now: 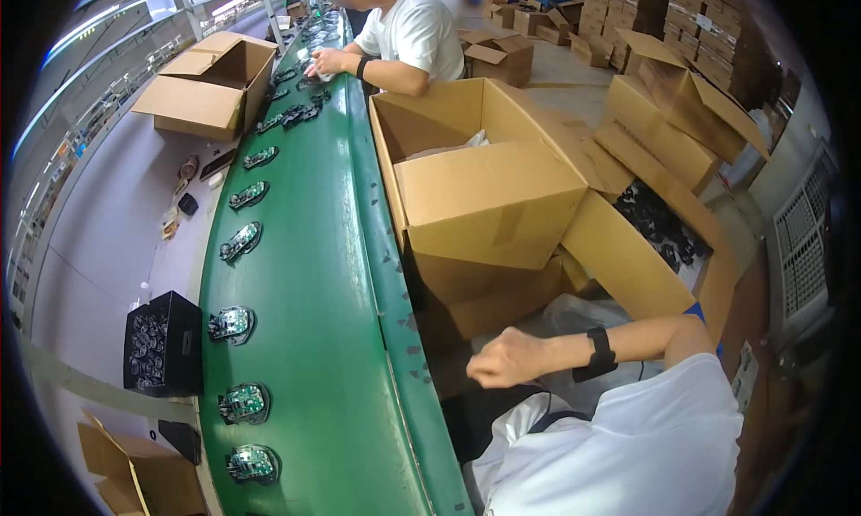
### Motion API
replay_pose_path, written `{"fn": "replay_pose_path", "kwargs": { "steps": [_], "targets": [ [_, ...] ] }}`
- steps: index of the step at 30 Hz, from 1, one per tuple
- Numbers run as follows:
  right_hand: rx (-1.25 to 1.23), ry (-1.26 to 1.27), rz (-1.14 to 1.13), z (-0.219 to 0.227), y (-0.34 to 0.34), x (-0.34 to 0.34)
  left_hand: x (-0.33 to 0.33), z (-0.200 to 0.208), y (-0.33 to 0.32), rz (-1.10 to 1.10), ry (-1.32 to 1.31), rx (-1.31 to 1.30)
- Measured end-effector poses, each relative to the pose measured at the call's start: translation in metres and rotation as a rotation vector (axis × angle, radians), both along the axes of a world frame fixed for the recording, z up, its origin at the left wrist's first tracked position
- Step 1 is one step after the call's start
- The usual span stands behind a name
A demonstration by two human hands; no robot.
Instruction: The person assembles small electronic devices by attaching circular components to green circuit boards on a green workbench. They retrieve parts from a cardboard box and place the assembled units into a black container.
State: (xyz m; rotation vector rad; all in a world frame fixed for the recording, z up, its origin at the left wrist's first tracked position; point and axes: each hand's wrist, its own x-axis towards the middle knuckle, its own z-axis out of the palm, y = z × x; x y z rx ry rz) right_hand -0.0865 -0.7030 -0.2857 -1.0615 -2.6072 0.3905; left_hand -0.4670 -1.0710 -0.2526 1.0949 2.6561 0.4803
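Note:
My right hand (509, 358) is curled into a fist over my lap, to the right of the green conveyor belt (314, 292) and apart from it. Its inner side is hidden, so I cannot tell what it holds, if anything. A black band (597, 353) wraps that wrist. My left hand is out of sight. Along the belt's left side lies a row of black oval housings with green circuit boards, the nearest housing (253, 463) at the bottom and another housing (244, 403) just beyond. A large open carton (493, 193) stands beyond my right hand.
A co-worker (417, 32) leans over the far belt, hands above more parts. On the left shelf are a black bin (163, 346) of small dark parts and an open carton (211, 86). Another carton (628, 247) with black parts stands at right. Stacked boxes (619, 14) fill the back.

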Motion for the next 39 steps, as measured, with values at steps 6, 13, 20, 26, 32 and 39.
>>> {"fn": "replay_pose_path", "kwargs": {
  "steps": [6, 13, 20, 26, 32, 39],
  "targets": [
    [-0.319, -1.078, -0.566, -0.031, 0.038, 0.128, 0.026, 0.017, 0.018, -0.015, -0.042, 0.015],
    [0.017, -1.084, -1.136, 0.022, 0.057, 0.280, 0.026, 0.000, 0.017, -0.027, -0.050, 0.057],
    [-0.785, -0.087, -1.664, 0.091, 0.013, 0.372, 0.025, -0.007, 0.028, -0.002, -0.050, 0.078],
    [-0.646, -1.086, -1.352, 0.024, -0.038, 0.431, 0.031, -0.001, 0.033, 0.015, -0.024, 0.076],
    [-0.757, -1.132, -1.215, -0.039, -0.114, 0.528, 0.030, -0.014, 0.057, -0.070, -0.094, 0.056],
    [-1.273, -0.727, -1.383, -0.025, -0.084, 0.495, 0.033, -0.009, 0.068, -0.087, -0.053, 0.053]
  ]
}}
